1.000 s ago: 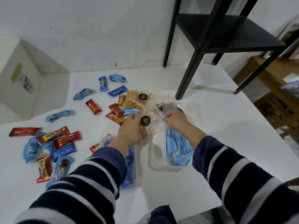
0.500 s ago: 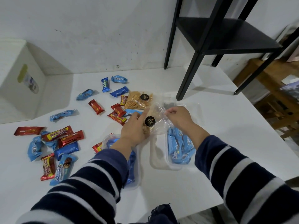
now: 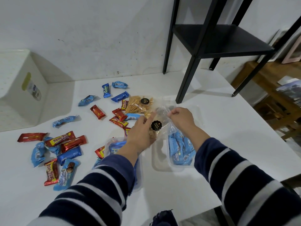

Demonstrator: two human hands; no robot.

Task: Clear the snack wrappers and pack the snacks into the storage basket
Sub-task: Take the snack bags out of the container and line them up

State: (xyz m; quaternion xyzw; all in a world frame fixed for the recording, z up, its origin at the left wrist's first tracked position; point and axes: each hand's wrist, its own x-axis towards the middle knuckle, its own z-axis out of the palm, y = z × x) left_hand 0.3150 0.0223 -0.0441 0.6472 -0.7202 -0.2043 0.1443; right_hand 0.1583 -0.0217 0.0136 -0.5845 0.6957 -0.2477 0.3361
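I am gripping the clear biscuit bag [image 3: 157, 126] with my left hand [image 3: 140, 134] while my right hand [image 3: 180, 119] is pinching its top; tugging too hard is risking spilled biscuits.

A black metal-framed shelf unit [image 3: 216, 38] is standing at the upper right of the frame, its legs resting on the white worktop [image 3: 228, 121]. A marked white wall [image 3: 97, 30] is filling the top. At the right edge, a brown wooden bench [image 3: 276, 88] is carrying a stack of printed papers [image 3: 291, 90], with framed pictures [image 3: 291, 46] leaning above it.
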